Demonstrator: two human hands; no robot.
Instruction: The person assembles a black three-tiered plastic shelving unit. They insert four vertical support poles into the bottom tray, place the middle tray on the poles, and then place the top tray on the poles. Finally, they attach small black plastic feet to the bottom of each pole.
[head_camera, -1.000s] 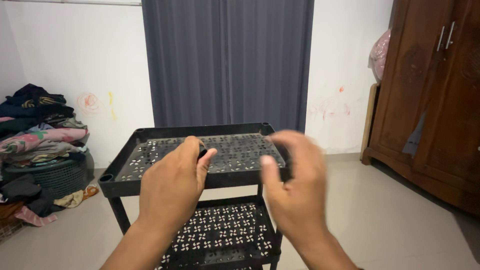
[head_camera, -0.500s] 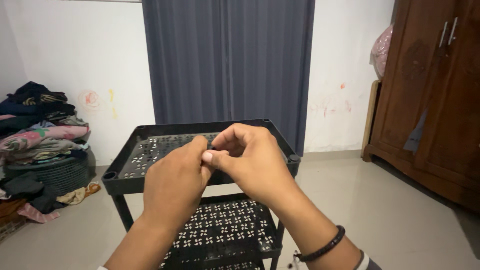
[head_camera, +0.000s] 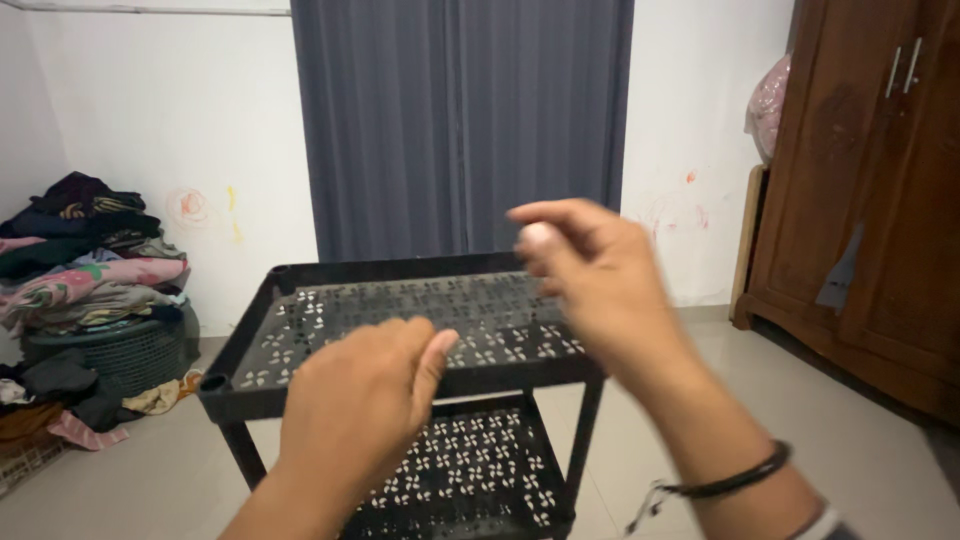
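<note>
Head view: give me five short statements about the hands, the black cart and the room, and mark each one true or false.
1. Both hands are raised above the black perforated cart. True.
2. The right hand is lower than the left hand. False: the right hand is the higher one.
3. A dark bracelet sits on the right wrist. True.
4. The curtain behind the cart is white. False: it is dark grey; the wall beside it is white.
5. A wooden wardrobe stands on the left of the room. False: it is on the right; a pile of clothes is on the left.
</note>
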